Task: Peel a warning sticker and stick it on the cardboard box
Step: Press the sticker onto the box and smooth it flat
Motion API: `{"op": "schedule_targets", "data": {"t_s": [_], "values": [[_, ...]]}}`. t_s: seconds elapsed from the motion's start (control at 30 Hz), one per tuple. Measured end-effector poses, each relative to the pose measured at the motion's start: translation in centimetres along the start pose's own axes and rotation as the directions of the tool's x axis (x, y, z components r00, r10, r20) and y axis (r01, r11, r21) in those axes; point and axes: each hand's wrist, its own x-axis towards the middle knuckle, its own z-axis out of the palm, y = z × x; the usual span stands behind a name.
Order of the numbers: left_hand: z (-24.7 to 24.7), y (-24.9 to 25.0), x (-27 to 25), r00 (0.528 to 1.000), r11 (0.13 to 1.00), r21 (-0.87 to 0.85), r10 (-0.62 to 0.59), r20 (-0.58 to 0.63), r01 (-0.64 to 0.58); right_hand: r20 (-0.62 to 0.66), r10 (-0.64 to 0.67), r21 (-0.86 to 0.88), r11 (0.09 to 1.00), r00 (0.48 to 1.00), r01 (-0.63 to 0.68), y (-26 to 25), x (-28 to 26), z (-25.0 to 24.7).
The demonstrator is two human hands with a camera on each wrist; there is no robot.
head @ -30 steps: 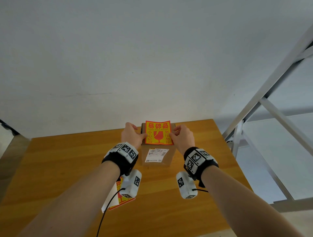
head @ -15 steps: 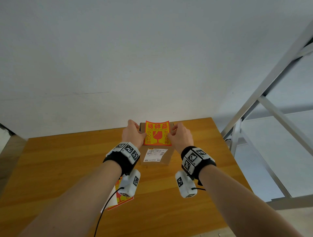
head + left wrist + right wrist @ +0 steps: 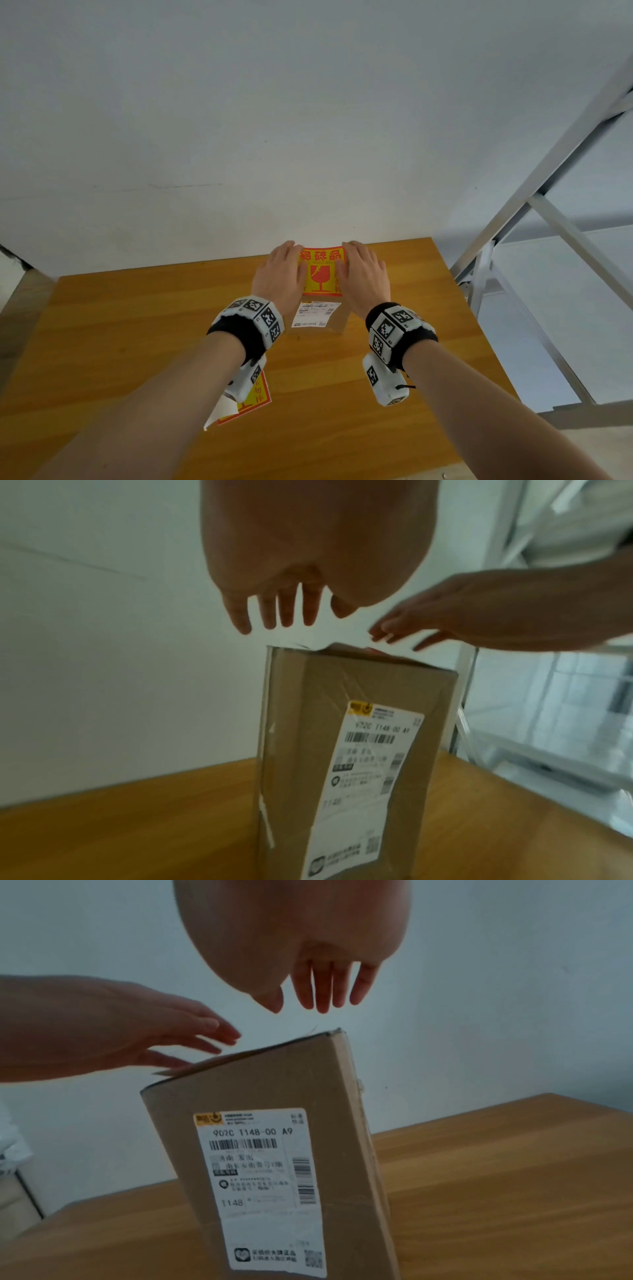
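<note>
Red-and-yellow warning sticker (image 3: pixel 321 270) lies flat on top of a brown cardboard box (image 3: pixel 337 317), upright near the far edge of the wooden tabletop (image 3: pixel 120 329). Left hand (image 3: pixel 280 278) & right hand (image 3: pixel 363 278) lie flat over its side edges, fingers straight, gripping nothing. Sticker sheet (image 3: pixel 248 402) lies near the left wrist.

Left hand (image 3: pixel 281 274) and right hand (image 3: pixel 363 274) flat, palms down, fingers (image 3: pixel 310 607) straight, side by side.
</note>
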Motion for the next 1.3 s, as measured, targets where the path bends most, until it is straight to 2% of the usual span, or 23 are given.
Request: {"op": "schedule_targets", "data": {"t_s": [0.13, 0.23, 0.53, 0.67, 0.77, 0.97, 1.3], "values": [[1.1, 0.0, 0.6, 0.975, 0.963, 0.227, 0.102, 0.199, -0.148, 0.198, -0.079, -0.074, 0.993, 0.977, 0.095, 0.3, 0.6, 1.4], [1.7, -0.4, 1.0, 0.961, 0.945, 0.276, 0.100, 0.259, -0.173, 0.268, -0.067, -0.094, 0.991, 0.961, 0.095, 1.0, 0.6, 2.1], [2.0, -1.5, 0.9, 0.947, 0.963, 0.186, 0.133, 0.293, -0.193, 0.288, -0.116, -0.106, 0.983, 0.951, 0.152, 2.0, 0.6, 2.5], [1.2, -2.4, 0.1, 0.919, 0.916, 0.224, 0.261, 0.296, -0.332, 0.284, -0.274, -0.143, 0.936, 0.919, 0.323, 2.8, 0.0, 1.8], [1.1, -2.9, -0.5, 0.902, 0.888, 0.261, 0.292, 0.318, -0.379, 0.308, -0.353, -0.169, 0.894, 0.884, 0.416, 3.1, -0.4, 1.9], [2.0, -3.2, -0.2, 0.903, 0.887, 0.280, 0.269, 0.335, -0.368, 0.309, -0.352, -0.196, 0.885, 0.883, 0.421, 3.2, -0.1, 2.7], [1.3, -3.8, -0.2, 0.886, 0.911, 0.187, 0.284, 0.366, -0.368, 0.350, -0.382, -0.194, 0.864, 0.856, 0.465, 4.1, -0.1, 2.1]]}}
